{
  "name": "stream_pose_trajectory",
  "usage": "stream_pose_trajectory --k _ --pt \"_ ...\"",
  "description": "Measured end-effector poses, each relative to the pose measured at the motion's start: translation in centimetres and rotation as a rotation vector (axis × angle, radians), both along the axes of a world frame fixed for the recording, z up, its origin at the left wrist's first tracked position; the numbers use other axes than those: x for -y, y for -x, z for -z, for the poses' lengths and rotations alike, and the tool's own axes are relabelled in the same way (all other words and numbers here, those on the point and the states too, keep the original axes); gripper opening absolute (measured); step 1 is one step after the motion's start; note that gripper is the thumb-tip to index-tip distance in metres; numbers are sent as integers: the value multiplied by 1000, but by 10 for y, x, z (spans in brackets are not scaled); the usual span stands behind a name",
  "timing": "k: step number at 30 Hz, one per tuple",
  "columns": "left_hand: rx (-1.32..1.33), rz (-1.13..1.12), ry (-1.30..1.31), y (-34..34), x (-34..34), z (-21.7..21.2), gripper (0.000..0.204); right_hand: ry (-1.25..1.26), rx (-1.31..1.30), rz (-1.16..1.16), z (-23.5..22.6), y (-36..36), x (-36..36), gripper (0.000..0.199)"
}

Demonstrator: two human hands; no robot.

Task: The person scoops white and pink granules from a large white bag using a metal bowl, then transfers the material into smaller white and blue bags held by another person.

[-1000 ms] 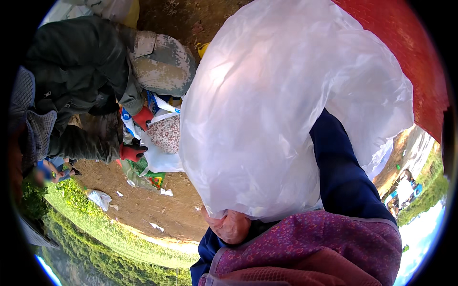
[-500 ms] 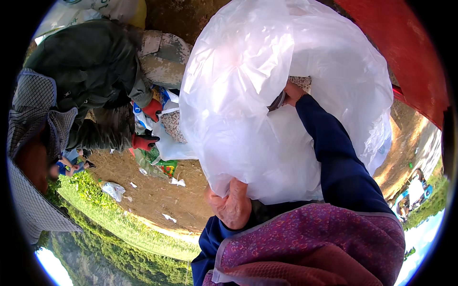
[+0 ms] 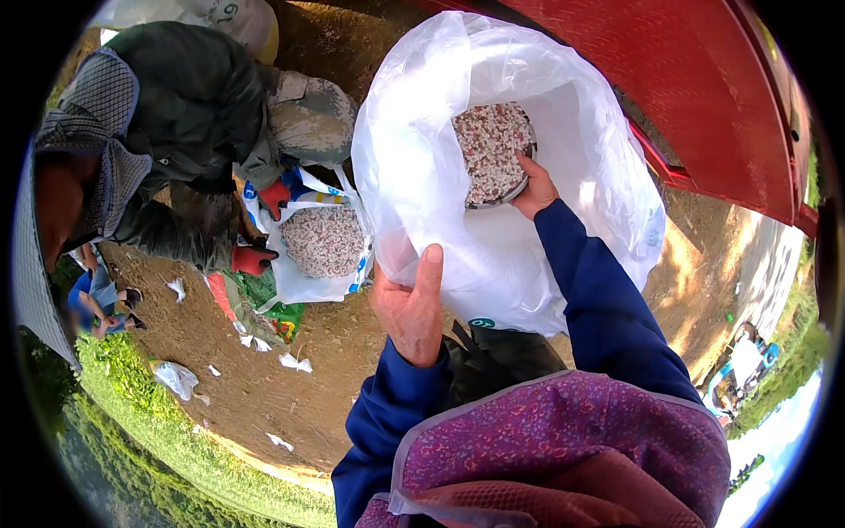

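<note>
A large white plastic bag (image 3: 607, 229) stands open before me. My left hand (image 3: 409, 315) grips its near left edge, thumb up along the film and fingers mostly behind it. Inside the bag, my right hand (image 3: 538, 191) holds a round metal basin (image 3: 493, 204) by its rim, thumb over the top. Pinkish and white granules (image 3: 493, 150) fill the basin. What lies beneath it is hidden.
At left a bent-over person in dark clothes and red gloves (image 3: 275, 198) holds an open blue-white sack (image 3: 324, 286) of similar granules. A green package (image 3: 260, 290) and white scraps (image 3: 296, 363) lie on the soil. A red metal panel (image 3: 704, 106) rises at right.
The bag's mouth has opened wider, and the basin of granules, mostly hidden before, now shows. My view has shifted, and the co-worker's sack shows more of its contents.
</note>
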State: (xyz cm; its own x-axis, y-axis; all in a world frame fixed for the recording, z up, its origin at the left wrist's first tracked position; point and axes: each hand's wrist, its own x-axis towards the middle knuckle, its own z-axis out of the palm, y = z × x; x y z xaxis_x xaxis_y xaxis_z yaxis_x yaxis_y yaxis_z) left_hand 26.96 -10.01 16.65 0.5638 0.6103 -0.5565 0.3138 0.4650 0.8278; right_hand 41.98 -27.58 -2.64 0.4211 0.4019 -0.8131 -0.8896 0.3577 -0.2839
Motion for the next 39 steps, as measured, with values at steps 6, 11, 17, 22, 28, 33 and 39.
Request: stream_pose_trajectory --k 6,11,17,22,28,33,39 --pt "167 10 -121 38 0 14 69 61 158 27 -74 31 17 51" --pt "178 15 -333 85 1 39 74 187 257 81 -146 56 54 51" --pt "-259 -155 -102 198 -9 178 66 270 332 118 -223 113 31 48" --pt "-375 99 -316 264 -34 261 73 -184 333 -131 -232 164 14 49" --pt "-363 268 -297 277 -64 271 78 -171 164 -149 -189 256 -83 50" --pt "-430 304 -272 289 -77 325 71 -4 47 -278 -85 301 -156 50" --pt "-542 457 -346 296 -68 326 30 398 315 -625 46 307 -238 54"
